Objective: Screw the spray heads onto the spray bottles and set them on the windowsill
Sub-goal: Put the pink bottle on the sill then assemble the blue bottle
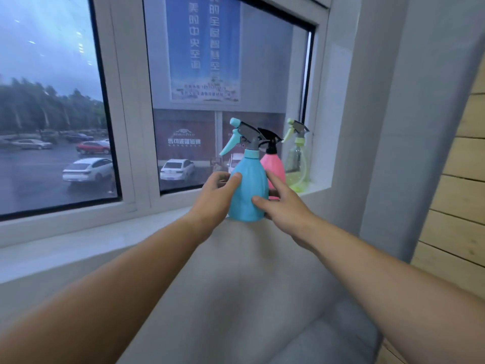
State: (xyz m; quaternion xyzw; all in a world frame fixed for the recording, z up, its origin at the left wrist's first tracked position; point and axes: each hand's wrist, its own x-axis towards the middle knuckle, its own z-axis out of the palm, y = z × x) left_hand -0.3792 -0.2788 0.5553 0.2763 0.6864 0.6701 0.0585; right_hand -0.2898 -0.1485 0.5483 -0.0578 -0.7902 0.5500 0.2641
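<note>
A blue spray bottle [248, 187] with a blue and grey spray head [240, 136] on its neck stands upright on the white windowsill [91, 240]. My left hand [216, 197] wraps its left side, thumb across the front. My right hand [282, 203] touches its right side with spread fingers. Behind it stands a pink spray bottle [274, 166] with a black spray head [270, 139]. Further right is a clear green spray bottle [298, 166] with a green and grey spray head [296, 130], close to the window's right corner.
The window glass [52, 114] and white frame [128, 114] rise right behind the sill. A grey wall column [380, 127] closes the sill's right end, with wooden panelling [462, 179] beyond. A grey sofa back [236, 298] lies below my arms.
</note>
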